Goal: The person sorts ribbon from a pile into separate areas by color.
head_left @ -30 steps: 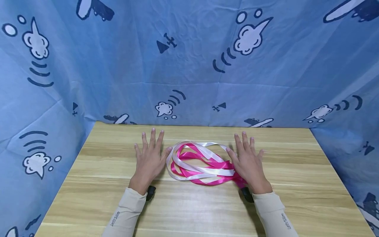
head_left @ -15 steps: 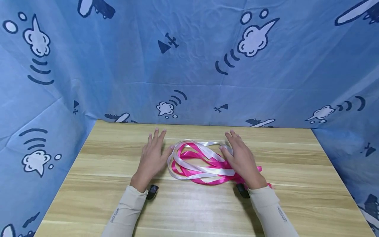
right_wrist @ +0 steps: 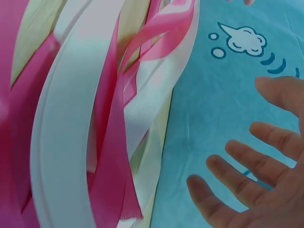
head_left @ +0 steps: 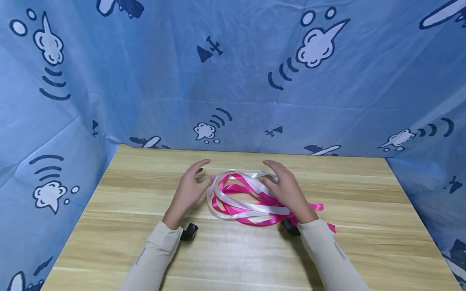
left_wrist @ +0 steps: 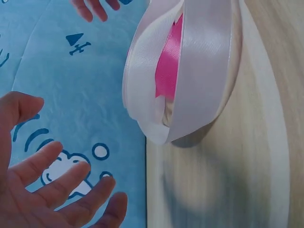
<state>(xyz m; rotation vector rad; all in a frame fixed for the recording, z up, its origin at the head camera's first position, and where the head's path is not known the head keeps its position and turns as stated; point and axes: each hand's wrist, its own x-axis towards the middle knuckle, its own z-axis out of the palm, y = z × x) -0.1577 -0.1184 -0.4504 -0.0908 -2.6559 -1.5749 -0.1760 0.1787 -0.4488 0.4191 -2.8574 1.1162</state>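
Observation:
A loosely looped bundle of white ribbon (left_wrist: 204, 61) and pink ribbon (right_wrist: 114, 147), both satiny, lies on the wooden table between my hands. My left hand (head_left: 189, 188) is beside the loops' left end, fingers loosely bent and holding nothing. Over the right part of the bundle is my right hand (head_left: 287, 192), also empty, its fingers spread and slightly bent in the right wrist view. It hides some of the ribbon, while pink ends (head_left: 316, 206) stick out beyond its wrist. Whether the left thumb touches the white loop cannot be told.
The light wooden table (head_left: 233, 258) ends at a blue curtain (head_left: 233, 81) printed with clouds and planes, which stands behind and at both sides. Black wrist cameras, such as the left one (head_left: 189, 232), sit under the sleeve cuffs.
Both hands have turned from flat, spread fingers to more bent ones with thumbs facing inward. The right hand has moved left over the bundle, uncovering pink ends. The ribbons look unmoved.

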